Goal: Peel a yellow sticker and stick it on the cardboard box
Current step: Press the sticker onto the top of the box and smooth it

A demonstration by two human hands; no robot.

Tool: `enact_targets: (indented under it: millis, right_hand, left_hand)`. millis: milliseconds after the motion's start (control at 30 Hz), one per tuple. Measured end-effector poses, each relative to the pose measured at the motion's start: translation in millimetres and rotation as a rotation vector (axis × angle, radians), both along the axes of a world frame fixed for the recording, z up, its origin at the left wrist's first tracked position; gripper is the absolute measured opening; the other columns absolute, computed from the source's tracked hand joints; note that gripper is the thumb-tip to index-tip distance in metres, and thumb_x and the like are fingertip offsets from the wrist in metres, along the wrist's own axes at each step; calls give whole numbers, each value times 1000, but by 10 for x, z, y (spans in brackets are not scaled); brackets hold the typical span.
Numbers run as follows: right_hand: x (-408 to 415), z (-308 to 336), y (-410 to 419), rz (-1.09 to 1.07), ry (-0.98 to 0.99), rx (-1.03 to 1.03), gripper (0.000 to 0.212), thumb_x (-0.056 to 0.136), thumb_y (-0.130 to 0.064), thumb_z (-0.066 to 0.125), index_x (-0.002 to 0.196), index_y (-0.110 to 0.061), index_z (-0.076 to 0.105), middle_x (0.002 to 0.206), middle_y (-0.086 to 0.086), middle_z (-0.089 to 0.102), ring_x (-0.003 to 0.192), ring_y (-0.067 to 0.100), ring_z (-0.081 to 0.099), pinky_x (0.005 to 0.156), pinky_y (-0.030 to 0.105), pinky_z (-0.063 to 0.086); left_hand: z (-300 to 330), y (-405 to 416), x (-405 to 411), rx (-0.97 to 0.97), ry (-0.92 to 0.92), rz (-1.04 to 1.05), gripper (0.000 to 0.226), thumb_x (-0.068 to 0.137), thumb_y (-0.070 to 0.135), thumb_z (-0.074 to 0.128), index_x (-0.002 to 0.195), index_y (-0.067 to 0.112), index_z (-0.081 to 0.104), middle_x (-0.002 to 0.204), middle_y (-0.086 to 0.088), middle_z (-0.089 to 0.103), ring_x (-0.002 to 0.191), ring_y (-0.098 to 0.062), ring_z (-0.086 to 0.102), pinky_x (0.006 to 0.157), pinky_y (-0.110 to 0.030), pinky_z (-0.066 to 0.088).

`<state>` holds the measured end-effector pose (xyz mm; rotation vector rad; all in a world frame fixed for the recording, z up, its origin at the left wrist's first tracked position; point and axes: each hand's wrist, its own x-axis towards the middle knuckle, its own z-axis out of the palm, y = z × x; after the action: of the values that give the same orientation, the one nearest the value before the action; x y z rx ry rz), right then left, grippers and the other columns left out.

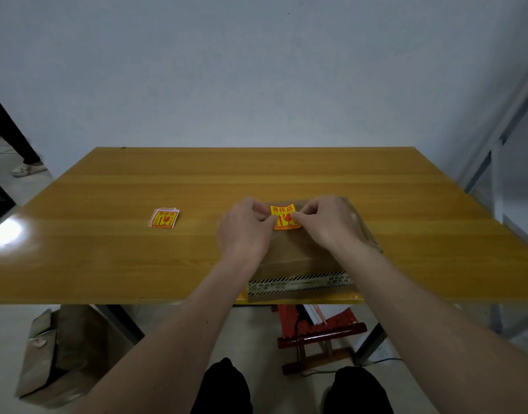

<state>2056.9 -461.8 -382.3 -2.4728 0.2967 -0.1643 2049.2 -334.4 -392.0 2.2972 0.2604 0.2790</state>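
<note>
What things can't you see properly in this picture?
- Head view: whether the yellow sticker is touching the cardboard box yet; the left hand and right hand cover its edges.
- The fingertips' grip, hidden behind the sticker.
- The small print on the sticker and on the striped tape: too small and blurred.
- How many stickers are in the stack: too small.
</note>
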Motion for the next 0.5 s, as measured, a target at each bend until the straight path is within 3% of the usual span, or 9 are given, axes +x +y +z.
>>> enact_targets:
  millis: [200,500]
  right_hand:
    - [24,-33,5,-4,-14,-70,27,83,-48,63,88,-24,75,102,-3,72,101,21,62,96,44,42]
    - [44,-71,31,-6,-39,-119,25,81,-48,65,86,-25,74,105,-3,72,106,22,60,94,42,35]
  left_hand:
    - [3,-5,-8,58,8,-19,13,81,33,69,90,25,65,93,8,73,93,-16,66,85,-39,51]
    - [-2,-10,8,111,7,-48,11,82,34,67,89,26,65,93,7,73,95,-18,66,89,-42,50]
